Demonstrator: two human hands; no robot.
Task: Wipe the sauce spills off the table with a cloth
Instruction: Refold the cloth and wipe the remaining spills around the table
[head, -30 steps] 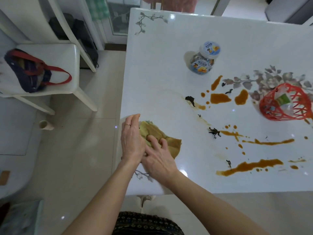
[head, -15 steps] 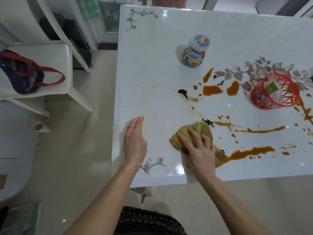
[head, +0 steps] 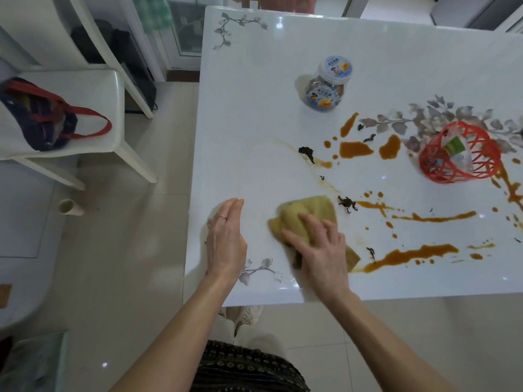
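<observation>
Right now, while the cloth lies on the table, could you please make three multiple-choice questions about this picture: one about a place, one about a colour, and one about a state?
1. Where on the glossy white table is the red plastic lattice basket?
A. at the left edge
B. on the right side
C. in the far-left corner

2. What colour is the crumpled cloth?
A. mustard yellow
B. blue
C. white

3. How is the left hand?
A. gripping the cloth
B. a closed fist
C. open, fingers straight, holding nothing

Answers:
1 B: the basket sits to the right of the blue-labelled lidded jar.
2 A: yellow fabric shows under the right hand, which presses on it.
3 C: its fingers lie straight, apart from the cloth.
</observation>
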